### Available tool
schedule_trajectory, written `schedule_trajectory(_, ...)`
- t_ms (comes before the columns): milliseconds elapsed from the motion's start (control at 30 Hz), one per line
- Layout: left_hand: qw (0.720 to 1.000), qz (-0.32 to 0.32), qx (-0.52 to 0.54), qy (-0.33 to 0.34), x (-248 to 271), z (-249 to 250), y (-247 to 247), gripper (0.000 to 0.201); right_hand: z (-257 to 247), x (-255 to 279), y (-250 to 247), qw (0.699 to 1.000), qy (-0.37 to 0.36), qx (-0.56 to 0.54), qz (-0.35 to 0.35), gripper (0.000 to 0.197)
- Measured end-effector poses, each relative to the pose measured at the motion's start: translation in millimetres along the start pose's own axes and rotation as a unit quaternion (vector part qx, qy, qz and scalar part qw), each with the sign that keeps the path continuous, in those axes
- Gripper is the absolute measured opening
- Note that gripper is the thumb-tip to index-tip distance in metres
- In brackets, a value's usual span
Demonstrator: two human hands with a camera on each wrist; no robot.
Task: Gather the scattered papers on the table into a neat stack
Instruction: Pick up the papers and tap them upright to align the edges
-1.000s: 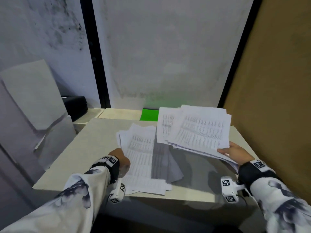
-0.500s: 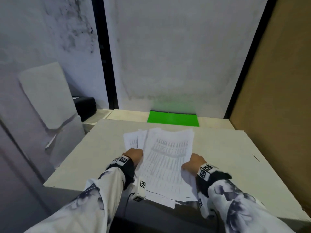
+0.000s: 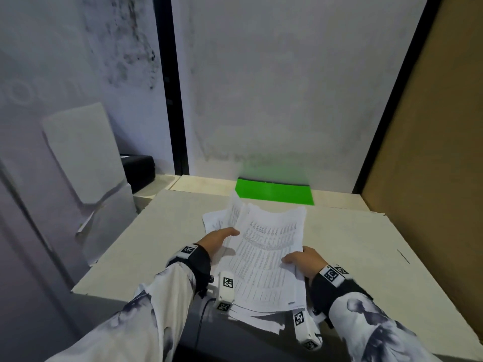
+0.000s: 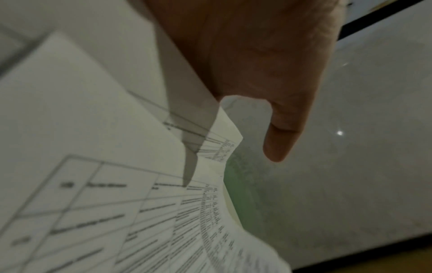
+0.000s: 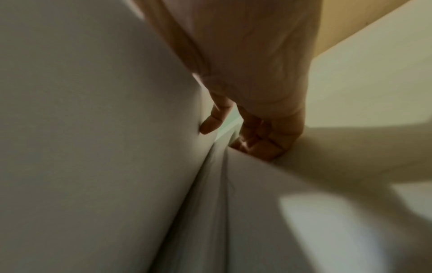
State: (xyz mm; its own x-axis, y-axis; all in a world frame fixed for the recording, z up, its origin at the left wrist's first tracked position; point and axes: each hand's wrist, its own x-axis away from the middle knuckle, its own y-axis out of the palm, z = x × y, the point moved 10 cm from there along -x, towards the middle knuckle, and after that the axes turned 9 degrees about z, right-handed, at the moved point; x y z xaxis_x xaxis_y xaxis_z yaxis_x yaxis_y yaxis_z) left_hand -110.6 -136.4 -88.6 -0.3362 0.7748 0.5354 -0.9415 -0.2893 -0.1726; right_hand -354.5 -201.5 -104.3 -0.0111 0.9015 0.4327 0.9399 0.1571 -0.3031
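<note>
The white printed papers (image 3: 269,257) lie in one loose pile near the table's front edge, with lower sheets sticking out at the front and back left. My left hand (image 3: 219,239) lies against the pile's left side, where the top sheets curl upward. In the left wrist view the thumb (image 4: 280,140) is straight and clear of the papers (image 4: 117,203), which hide the fingers. My right hand (image 3: 303,259) grips the right edge. In the right wrist view its thumb (image 5: 210,123) presses on the papers (image 5: 93,129) and its fingers (image 5: 257,146) curl beneath.
The beige table (image 3: 379,252) has bare surface left and right of the pile. A green sheet (image 3: 274,194) lies at the back. A black box (image 3: 137,171) and leaning white boards (image 3: 83,152) stand on the left, a brown board (image 3: 431,178) on the right.
My right hand carried its lifted bundle from the right onto the left pile. Both hands then closed in on the pile's sides, and its left edge now curls up.
</note>
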Motion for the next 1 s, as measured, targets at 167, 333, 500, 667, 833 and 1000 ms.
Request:
schedule_trajectory(167,0.991,0.06,-0.105,0.054,-4.1,6.1,-1.8,0.116,-6.8,-0.2,-9.0,1.0,0.004,-0.018,0.019,0.04)
schedule_trajectory(333,0.996,0.076,-0.019,0.043,-40.6,-7.7,-10.3,0.109,2.0,-4.9,-17.5,0.999,0.005,0.013,0.04,0.05)
schedule_trajectory(500,0.99,0.116,-0.061,0.057,1.1,-8.9,-15.3,0.091,-0.5,3.2,-17.7,0.997,-0.006,0.073,0.022,0.034)
schedule_trajectory(667,0.969,0.178,-0.162,0.051,3.5,-8.2,-27.0,0.086,-10.2,1.5,-9.9,0.993,-0.042,0.107,0.012,0.03)
schedule_trajectory(833,0.928,0.183,-0.322,0.045,14.8,-6.8,-15.9,0.063,-22.2,-3.5,7.6,0.991,-0.076,0.103,0.023,0.047)
schedule_trajectory(1000,0.936,0.146,-0.317,0.042,5.6,-3.6,-2.8,0.096,-17.8,-15.6,0.1,0.997,-0.046,0.06,0.017,0.073)
